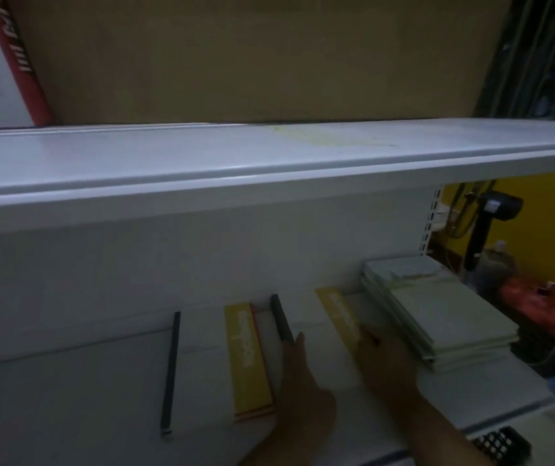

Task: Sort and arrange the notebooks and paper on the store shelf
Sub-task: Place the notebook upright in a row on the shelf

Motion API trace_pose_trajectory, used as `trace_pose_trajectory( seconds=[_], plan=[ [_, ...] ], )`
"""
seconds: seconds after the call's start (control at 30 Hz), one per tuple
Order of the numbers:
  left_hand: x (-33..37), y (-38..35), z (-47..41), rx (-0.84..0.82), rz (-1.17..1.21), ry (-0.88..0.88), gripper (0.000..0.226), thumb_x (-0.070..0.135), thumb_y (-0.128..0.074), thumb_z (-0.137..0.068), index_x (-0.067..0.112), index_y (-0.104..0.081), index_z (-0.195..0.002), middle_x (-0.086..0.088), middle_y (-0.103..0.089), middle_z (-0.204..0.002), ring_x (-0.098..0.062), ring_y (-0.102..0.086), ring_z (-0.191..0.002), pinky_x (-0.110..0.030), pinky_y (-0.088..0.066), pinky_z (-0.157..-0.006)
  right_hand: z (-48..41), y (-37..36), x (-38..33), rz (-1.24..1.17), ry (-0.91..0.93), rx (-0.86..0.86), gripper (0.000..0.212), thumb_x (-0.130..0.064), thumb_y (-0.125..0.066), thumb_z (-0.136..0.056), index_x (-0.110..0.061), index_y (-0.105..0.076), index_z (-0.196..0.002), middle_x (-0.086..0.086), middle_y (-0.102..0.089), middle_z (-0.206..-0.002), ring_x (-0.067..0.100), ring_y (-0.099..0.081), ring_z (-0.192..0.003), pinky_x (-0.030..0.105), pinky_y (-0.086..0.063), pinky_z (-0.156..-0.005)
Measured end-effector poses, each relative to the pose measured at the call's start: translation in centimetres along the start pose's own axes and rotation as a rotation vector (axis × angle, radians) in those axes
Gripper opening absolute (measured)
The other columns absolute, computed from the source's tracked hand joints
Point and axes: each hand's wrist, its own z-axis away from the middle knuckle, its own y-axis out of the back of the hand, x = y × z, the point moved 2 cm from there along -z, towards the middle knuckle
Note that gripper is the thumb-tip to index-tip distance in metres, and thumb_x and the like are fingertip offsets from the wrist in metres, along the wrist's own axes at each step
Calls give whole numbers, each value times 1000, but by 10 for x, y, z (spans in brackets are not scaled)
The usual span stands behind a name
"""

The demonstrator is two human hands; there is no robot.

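Both arms are in under the upper shelf (202, 163), and it's dim down here. The left grip (301, 375) lies flat and open, fingers straight and holding nothing. Its fingertips sit right at the near end of the black-spined notebook (281, 317).

Over to the right grip (387, 359). It rests on the lower shelf (454, 395) among the books, its fingers reaching onto the yellow-spined notebook (338, 311). Are they flat or hooked over an edge? In this blur I cannot tell.

Just right of that grip, almost against it, lies the stack of pale green notebooks (437, 317), lying flat with its near corner at the shelf's front. Just left of the left grip lies a second yellow notebook (247, 358), flat too, with an orange edge showing at its near end. Further left again, well apart from either grip, a long black strip (170, 371) runs front to back.

High up, beyond both grips, a red-edged box (17, 58) leans on the upper shelf.
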Motion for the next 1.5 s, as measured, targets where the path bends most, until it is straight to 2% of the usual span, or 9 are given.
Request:
trace_pose_trajectory(
  seconds=[0.17,0.3,0.53,0.63,0.8,0.93,1.17,1.37,1.5],
  plan=[
    [-3,3,-5,-5,33,50,88,-6,-54,-71,26,-22,-147,2,-15,-158,-12,-23,-143,-17,-26,-110,3,2,-1,35,63,-9,25,-14,-54,-82,-20,-71,-100,3,-68,-89,23,-59,-82,25,-40,-71],
    [15,12,1,-109,-19,72,84,12,-58,-57,39,-30,-131,3,-3,-158,-15,-15,-145,-23,-27,-113,8,3,-3,158,123,0,27,-13,-54,-86,-19,-69,-108,6,-69,-104,27,-63,-100,28,-45,-83],
    [37,93,41,-65,-616,-262,56,28,-41,-98,15,-21,-149,-7,10,-160,-19,8,-147,-22,0,-115,17,-14,-33,675,292,48,36,-19,-42,-84,-2,-66,-105,24,-65,-105,41,-65,-93,47,-56,-77],
    [23,201,61,19,-892,-229,56,36,-30,-101,16,-14,-151,-8,5,-160,-23,9,-147,-36,0,-119,85,-64,-95,792,509,-96,67,-39,-13,-89,-9,-24,-148,22,-24,-152,37,-26,-140,44,-23,-114],
    [-27,388,155,208,-1119,27,58,45,-23,-101,21,-12,-152,-4,3,-161,-20,7,-147,-40,-2,-120,231,-171,-191,781,937,-413,65,-45,-31,-96,-23,-7,-151,6,6,-159,26,3,-147,32,19,-113],
    [-74,483,274,350,-1157,186,59,49,-26,-99,21,-18,-150,-6,-3,-160,-21,3,-148,-42,-4,-118,327,-230,-234,815,1144,-558,62,-33,-42,-94,-22,-18,-150,10,3,-159,26,-2,-146,36,-9,-119],
    [-141,581,417,474,-1043,468,58,51,-24,-99,25,-17,-151,0,3,-161,-18,10,-147,-44,0,-118,443,-318,-279,878,1276,-784,55,-27,-44,-95,-15,-26,-146,14,1,-158,29,-4,-146,42,-19,-117],
    [-188,633,443,548,-908,511,57,50,-26,-99,27,-18,-151,1,1,-161,-15,9,-147,-41,0,-118,493,-396,-325,819,1399,-895,53,-27,-42,-96,-17,-28,-145,12,-5,-158,28,-8,-145,43,-21,-116],
    [-210,672,429,545,-891,555,58,51,-27,-98,27,-19,-150,1,0,-161,-16,7,-147,-41,-1,-119,510,-454,-369,663,1473,-826,47,-29,-44,-93,-12,-41,-136,15,-28,-148,30,-32,-133,36,-34,-106]
  ],
)
